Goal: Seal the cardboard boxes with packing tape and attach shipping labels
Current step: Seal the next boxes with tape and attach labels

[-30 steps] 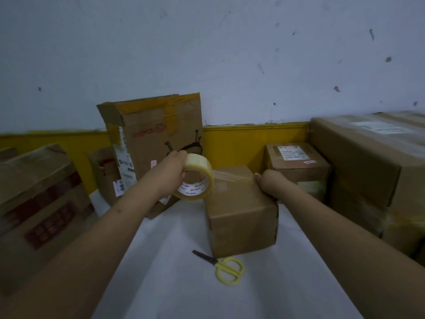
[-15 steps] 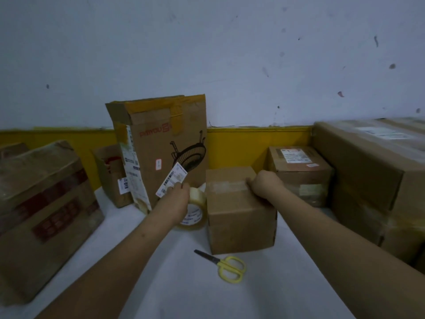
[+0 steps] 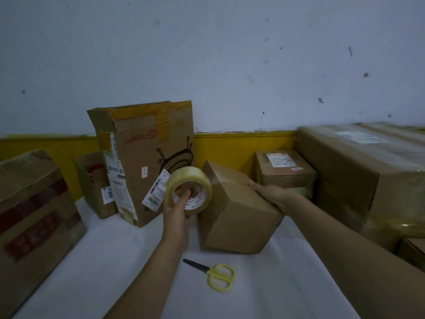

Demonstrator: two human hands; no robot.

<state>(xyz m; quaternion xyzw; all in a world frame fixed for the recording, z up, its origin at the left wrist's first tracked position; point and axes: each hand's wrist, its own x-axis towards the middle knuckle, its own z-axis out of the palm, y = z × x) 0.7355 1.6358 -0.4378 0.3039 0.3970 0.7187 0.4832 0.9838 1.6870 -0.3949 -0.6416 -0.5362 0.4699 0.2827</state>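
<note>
A large taped carton [image 3: 34,208] stands at the far left of the white desk [image 3: 96,268]. Next comes a tall upright box [image 3: 147,157] with loose labels hanging from it. Just beside it, the left hand [image 3: 176,217] grips a roll of clear tape [image 3: 189,191], one finger through its core, with a strip of tape running to the small cardboard box [image 3: 239,215]. This box sits tilted on the desk, and the right hand [image 3: 270,194] holds its upper right edge. Yellow-handled scissors [image 3: 213,273] lie in front. A labelled box [image 3: 285,169] and large cartons [image 3: 363,166] stand at the right.
</note>
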